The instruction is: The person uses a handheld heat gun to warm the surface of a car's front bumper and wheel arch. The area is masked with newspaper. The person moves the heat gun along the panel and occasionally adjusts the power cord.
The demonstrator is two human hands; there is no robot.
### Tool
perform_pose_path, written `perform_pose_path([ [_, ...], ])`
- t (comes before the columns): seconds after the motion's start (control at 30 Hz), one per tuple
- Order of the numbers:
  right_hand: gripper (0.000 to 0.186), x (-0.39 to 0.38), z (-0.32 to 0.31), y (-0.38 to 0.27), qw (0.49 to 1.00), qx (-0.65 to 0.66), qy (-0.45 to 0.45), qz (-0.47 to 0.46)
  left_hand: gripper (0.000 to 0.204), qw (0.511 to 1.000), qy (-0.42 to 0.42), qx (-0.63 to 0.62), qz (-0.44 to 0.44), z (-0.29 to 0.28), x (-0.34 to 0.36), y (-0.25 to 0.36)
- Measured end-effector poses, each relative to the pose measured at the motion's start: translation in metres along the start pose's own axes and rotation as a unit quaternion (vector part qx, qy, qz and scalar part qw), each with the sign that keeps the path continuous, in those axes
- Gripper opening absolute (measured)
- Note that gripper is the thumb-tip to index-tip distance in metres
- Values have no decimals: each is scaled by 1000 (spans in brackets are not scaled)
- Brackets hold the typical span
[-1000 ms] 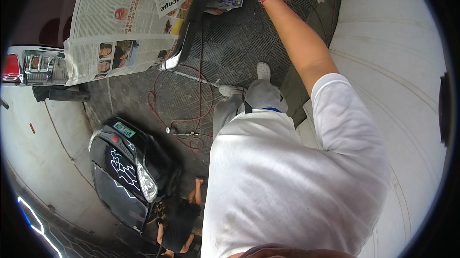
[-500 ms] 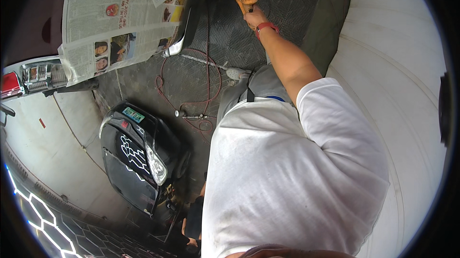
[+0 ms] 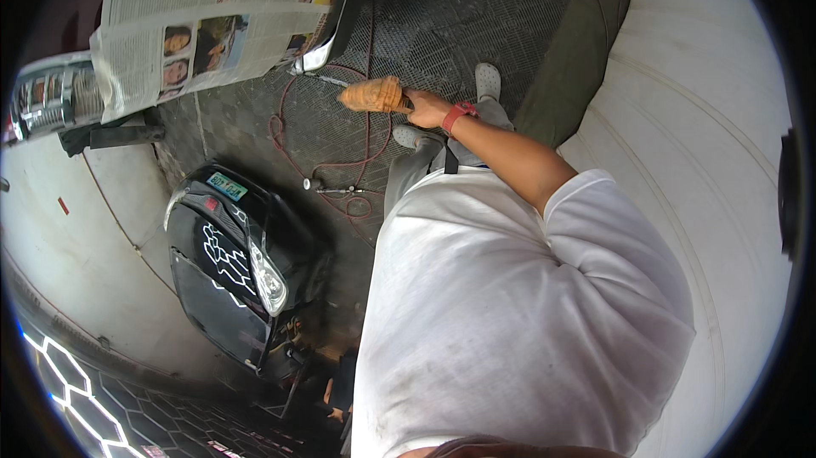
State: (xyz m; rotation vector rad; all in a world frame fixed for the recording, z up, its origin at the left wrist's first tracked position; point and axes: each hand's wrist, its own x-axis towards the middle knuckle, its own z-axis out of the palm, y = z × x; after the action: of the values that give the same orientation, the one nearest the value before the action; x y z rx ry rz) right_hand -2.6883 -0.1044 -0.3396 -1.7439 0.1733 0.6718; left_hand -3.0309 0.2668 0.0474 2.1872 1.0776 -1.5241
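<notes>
My right hand [image 3: 425, 107], with a red band at the wrist, is closed round the end of a tan-orange, bulb-shaped thing [image 3: 371, 95] with a ribbed surface. Its exact kind does not show. The rounded end points left, held above the dark patterned floor and just below a newspaper-covered car panel [image 3: 204, 46], apart from it. A thin red hose [image 3: 368, 131] runs beneath on the floor in loops. My left hand is out of the picture.
A lamp [image 3: 59, 97] sits at the masked panel's left edge. Lower left stands a black car [image 3: 242, 241], with a hose fitting and round gauge [image 3: 312, 184] close by. White sheeting [image 3: 680, 161] rises on the right, beside a dark green strip [image 3: 552, 118]. Part of another person shows at the bottom.
My right hand has swung from the top of the picture down and left, carrying the tan-orange thing, which now points left. My second shoe has come into view.
</notes>
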Motion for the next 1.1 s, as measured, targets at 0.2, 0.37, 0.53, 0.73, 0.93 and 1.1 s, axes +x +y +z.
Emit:
perform_pose_path([
  [0.2,60,-13,13,-58,992,-3,105,73,54,998,-22,-49,27,19,41,-62],
  [0.37,66,-15,46,-84,973,-61,222,19,54,991,-57,-81,86,17,111,-112],
  [0.53,60,-2,147,-119,972,-130,192,-47,54,980,-63,-94,165,-18,191,-136],
  [0.73,57,23,264,-164,982,-124,143,-9,52,909,170,-213,316,-152,295,-65],
  [0.93,67,11,348,-189,998,-43,40,-21,77,810,-114,-411,403,-216,340,121],
  [1.1,78,19,367,-201,954,-187,-84,-221,77,720,-129,-588,345,-223,366,163],
])
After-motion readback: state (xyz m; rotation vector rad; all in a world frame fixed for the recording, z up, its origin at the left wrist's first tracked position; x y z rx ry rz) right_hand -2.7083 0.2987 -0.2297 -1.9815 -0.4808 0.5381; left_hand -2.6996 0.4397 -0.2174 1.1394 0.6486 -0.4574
